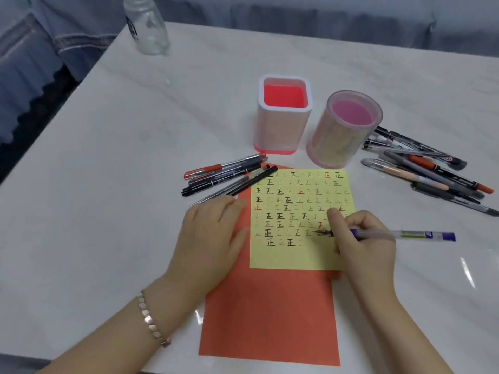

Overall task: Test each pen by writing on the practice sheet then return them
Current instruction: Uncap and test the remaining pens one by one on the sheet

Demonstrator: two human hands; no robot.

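The fingers of my right hand (361,238) pinch a clear pen with a blue end (391,234), its tip on the yellow practice sheet (294,256) full of black and red "正" marks, while my left hand (213,236) lies flat, fingers straight, on the orange paper (270,314) under it.

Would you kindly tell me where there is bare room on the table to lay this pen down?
Bare tabletop lies left of the orange sheet and left pen pile, below the bottle; behind the square holder and round holder; and near right, below the right pen pile. Crowded: both piles, and the practice sheet around the right hand.
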